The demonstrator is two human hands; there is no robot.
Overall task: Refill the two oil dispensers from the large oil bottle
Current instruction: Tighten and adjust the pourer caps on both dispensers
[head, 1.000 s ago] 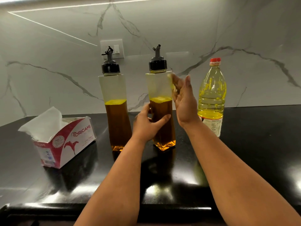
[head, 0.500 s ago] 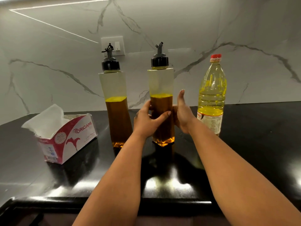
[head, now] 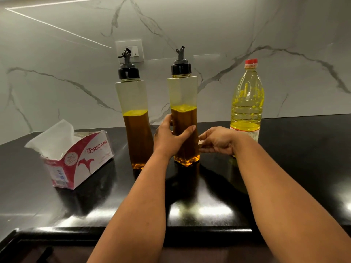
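Two tall clear oil dispensers with black pour-spout caps stand on the black counter, each a bit over half full of amber oil. My left hand (head: 169, 137) grips the lower body of the right dispenser (head: 183, 95), thumb across its front. The left dispenser (head: 133, 97) stands free beside it. My right hand (head: 216, 141) hovers just right of the held dispenser, fingers loosely curled, holding nothing. The large oil bottle (head: 247, 103), with a red cap and yellow oil, stands upright behind my right wrist.
An open red-and-white tissue box (head: 76, 158) sits at the left of the counter (head: 303, 158). A marble wall with a switch plate (head: 137, 47) rises right behind the bottles. The counter's front edge runs below my forearms.
My right hand has dropped from beside the upper part of the right dispenser to low at its right side. My left hand keeps its grip on that dispenser.
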